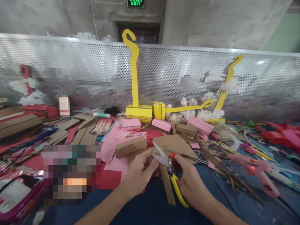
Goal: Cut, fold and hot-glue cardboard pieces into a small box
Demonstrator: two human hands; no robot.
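Observation:
My right hand (191, 178) is wrapped round yellow-handled shears (180, 192), whose metal blades stand apart and point up and left. Closed in a pinch, my left hand (140, 170) holds a narrow brown cardboard strip (168, 190) close to the blades. The strip slants down between my hands, its upper end partly hidden by the fingers and shears. Just beyond my left hand lies a brown cardboard box shape (130, 147). A flat cardboard sheet (174, 142) lies behind the blades, with a dark thin tool (194, 158) across its near edge.
A pink glue gun (257, 172) with a lit red light lies at right beside dry twigs (225, 165). Yellow hook-topped shapes (134, 78), small pink boxes (161, 125) and white tufts (184, 117) line the perforated metal panel (159, 72). Cardboard scraps (82, 131) crowd the left.

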